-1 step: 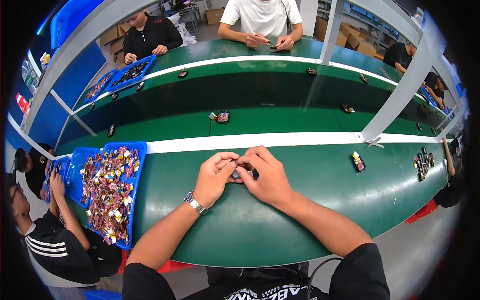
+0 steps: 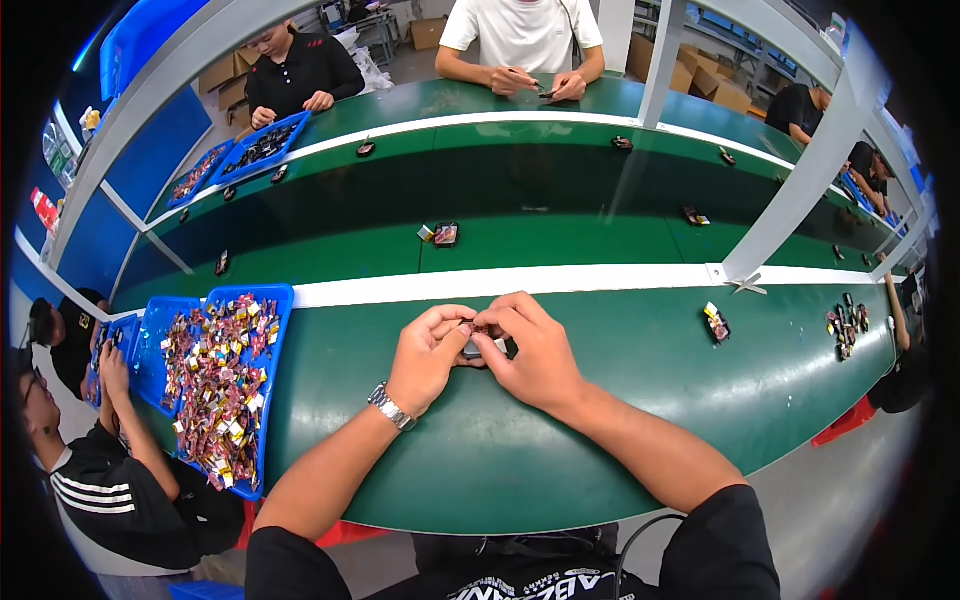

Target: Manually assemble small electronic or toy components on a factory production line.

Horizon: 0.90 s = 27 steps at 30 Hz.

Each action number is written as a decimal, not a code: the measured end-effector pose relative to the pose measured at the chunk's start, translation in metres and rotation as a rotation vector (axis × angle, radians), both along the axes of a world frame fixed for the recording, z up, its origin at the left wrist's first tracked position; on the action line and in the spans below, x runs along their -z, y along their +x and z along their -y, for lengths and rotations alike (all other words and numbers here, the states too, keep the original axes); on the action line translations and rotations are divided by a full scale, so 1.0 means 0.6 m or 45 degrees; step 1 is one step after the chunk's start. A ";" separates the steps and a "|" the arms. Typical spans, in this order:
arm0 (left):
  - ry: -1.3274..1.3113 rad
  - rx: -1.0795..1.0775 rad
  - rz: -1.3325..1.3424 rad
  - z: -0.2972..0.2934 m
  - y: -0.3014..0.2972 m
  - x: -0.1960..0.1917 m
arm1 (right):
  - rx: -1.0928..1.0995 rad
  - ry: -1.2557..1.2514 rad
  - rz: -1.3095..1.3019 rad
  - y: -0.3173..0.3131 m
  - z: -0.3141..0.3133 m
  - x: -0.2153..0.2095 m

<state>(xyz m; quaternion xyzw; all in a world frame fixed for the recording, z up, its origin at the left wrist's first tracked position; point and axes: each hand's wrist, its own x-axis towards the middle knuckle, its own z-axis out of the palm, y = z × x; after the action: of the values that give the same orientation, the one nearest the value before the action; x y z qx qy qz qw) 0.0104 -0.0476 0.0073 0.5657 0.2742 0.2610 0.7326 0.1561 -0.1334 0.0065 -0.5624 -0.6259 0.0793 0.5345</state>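
Pinching one small dark part (image 2: 472,349) between left hand (image 2: 428,352) and right hand (image 2: 532,360), at centre of frame.
Curled round it with fingers of both hands, thumbs on top, touching equally from either side; lying just right of left thumb and left of right palm, near the white strip (image 2: 400,286). Mostly covered by fingers, so impossible to tell long axis; showing only a smooth grey face and a black edge. Worn on left wrist, a linked metal watch (image 2: 391,407). Spread beneath, glossy green tabletop (image 2: 480,440). Heaped at lower left in a blue plastic tray (image 2: 272,400), crinkled reddish pieces (image 2: 222,385) with white and yellow tabs. Lying at right of frame, a boxy black unit (image 2: 716,324) with a pale tab; farther right, a loose cluster of dark units (image 2: 847,327).
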 end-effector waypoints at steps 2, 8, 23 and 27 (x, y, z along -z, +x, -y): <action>0.037 -0.040 -0.025 0.002 0.001 0.001 | 0.018 -0.021 -0.148 -0.002 -0.001 -0.002; 0.205 -0.016 -0.169 0.001 0.001 0.002 | -0.034 -0.328 -0.454 0.010 -0.010 0.000; 0.206 0.176 0.045 -0.013 -0.009 0.018 | 0.679 -0.377 -0.021 0.238 -0.125 0.019; 0.227 0.183 0.026 -0.009 -0.008 0.012 | 0.812 -0.179 0.534 0.295 0.068 -0.012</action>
<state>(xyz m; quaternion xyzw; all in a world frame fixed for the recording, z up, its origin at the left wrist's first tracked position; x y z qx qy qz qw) 0.0058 -0.0421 0.0003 0.6441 0.2011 0.2368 0.6990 0.3329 -0.1740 0.0136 -0.7680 -0.5084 -0.1648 0.3530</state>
